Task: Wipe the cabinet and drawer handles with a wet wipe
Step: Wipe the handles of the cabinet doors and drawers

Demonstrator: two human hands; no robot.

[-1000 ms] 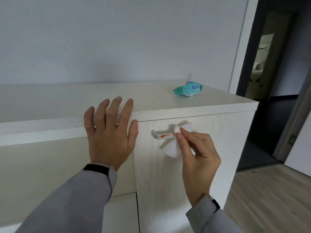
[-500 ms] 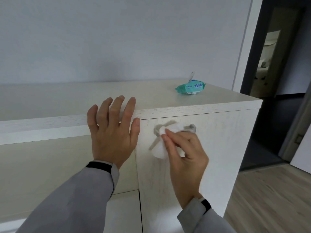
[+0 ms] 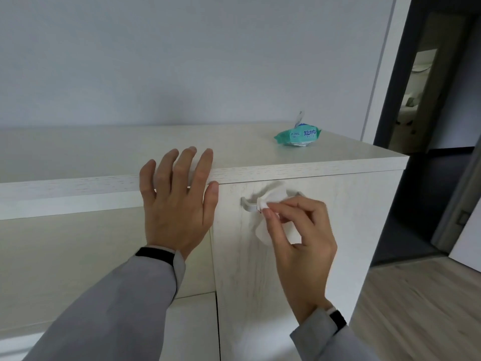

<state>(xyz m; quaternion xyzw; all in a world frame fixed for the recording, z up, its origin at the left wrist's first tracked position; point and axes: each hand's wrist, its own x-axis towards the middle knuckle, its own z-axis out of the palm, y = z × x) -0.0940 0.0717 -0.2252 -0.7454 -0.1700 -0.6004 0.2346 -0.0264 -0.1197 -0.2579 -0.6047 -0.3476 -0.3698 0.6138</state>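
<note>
A pale wood cabinet (image 3: pixel 338 230) fills the lower view. Its silver bar handle (image 3: pixel 248 205) sits near the top of the right door. My right hand (image 3: pixel 302 235) pinches a white wet wipe (image 3: pixel 273 198) around the middle of that handle, hiding the handle's right part. A small red mark shows on the handle just below the wipe's left edge. My left hand (image 3: pixel 177 201) lies flat with fingers spread against the cabinet's top front edge, left of the door, holding nothing.
A green pack of wet wipes (image 3: pixel 298 135) lies on the cabinet top (image 3: pixel 104 149) at the back right. A dark doorway (image 3: pixel 429 126) opens to the right, above a wood floor (image 3: pixel 416 308). A grey wall rises behind the cabinet.
My right hand slid the wipe left along the handle, then back toward the middle. The left hand stayed flat on the cabinet edge.
</note>
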